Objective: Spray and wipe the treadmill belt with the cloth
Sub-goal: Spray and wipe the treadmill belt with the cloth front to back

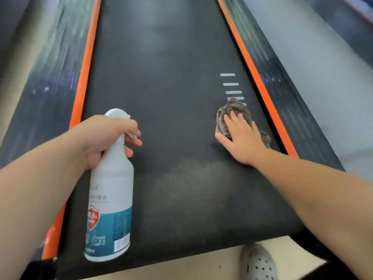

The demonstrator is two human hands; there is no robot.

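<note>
The black treadmill belt (167, 81) runs away from me between two orange side strips. My left hand (105, 136) grips the neck of a white spray bottle (111, 201) with a blue label, one finger near the trigger, held upright over the belt's left side. My right hand (242, 136) lies flat, fingers spread, pressing a crumpled grey-brown cloth (232, 112) onto the belt's right side. The cloth sits just below several white dashes (230, 84) printed on the belt. A dull greyish patch (193, 178) shows on the belt in front of me.
Orange strips (85, 63) and dark side rails (50, 81) border the belt on both sides. The belt's near end (181, 257) meets a pale floor, where my grey perforated shoe (260, 263) stands. Grey floor lies to the right of the treadmill.
</note>
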